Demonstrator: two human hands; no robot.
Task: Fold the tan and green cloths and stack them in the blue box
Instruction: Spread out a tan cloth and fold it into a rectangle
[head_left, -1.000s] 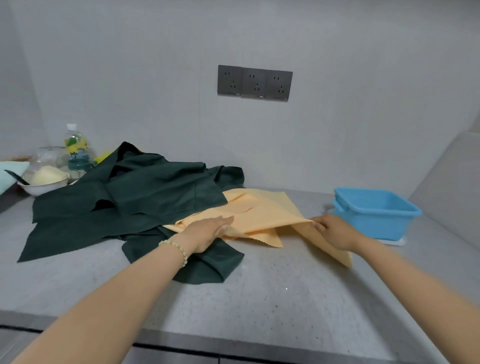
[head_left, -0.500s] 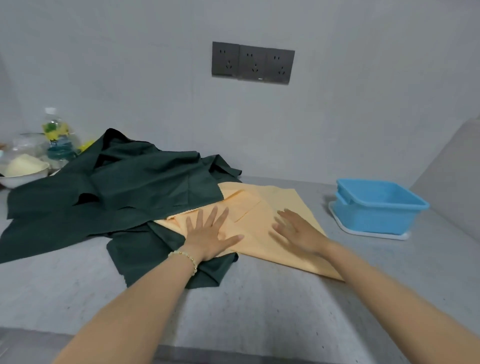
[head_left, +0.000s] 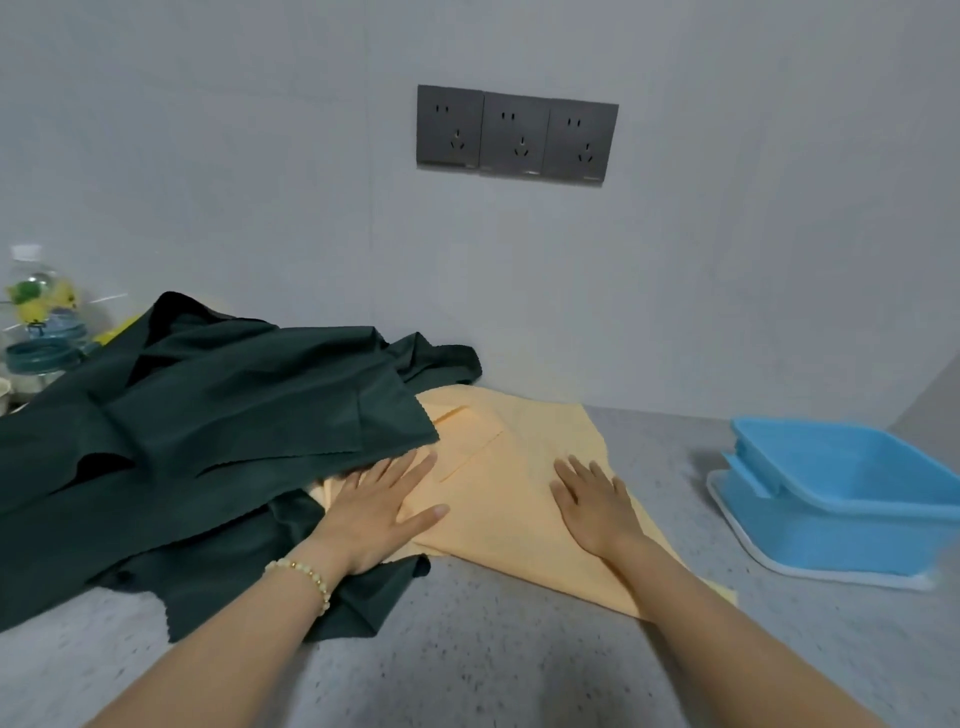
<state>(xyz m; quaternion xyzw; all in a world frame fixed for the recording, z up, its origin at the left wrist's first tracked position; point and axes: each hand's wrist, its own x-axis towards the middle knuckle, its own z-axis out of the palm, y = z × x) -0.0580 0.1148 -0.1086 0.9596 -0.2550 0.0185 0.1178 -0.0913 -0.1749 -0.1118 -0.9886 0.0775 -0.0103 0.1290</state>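
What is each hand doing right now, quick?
Left hand: open, fingers straight, flat on the tan cloth.
Right hand: open, flat on the same cloth, gripping nothing.

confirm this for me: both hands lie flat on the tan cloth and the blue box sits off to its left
Not quite. The head view shows the blue box off to the right of the tan cloth, not its left. The rest holds: the left hand and the right hand both lie flat on the tan cloth.

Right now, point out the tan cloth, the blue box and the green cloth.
tan cloth (head_left: 519, 467), head view, flat middle.
blue box (head_left: 852, 525), head view, near outer wall.
green cloth (head_left: 234, 415), head view, upper fold.
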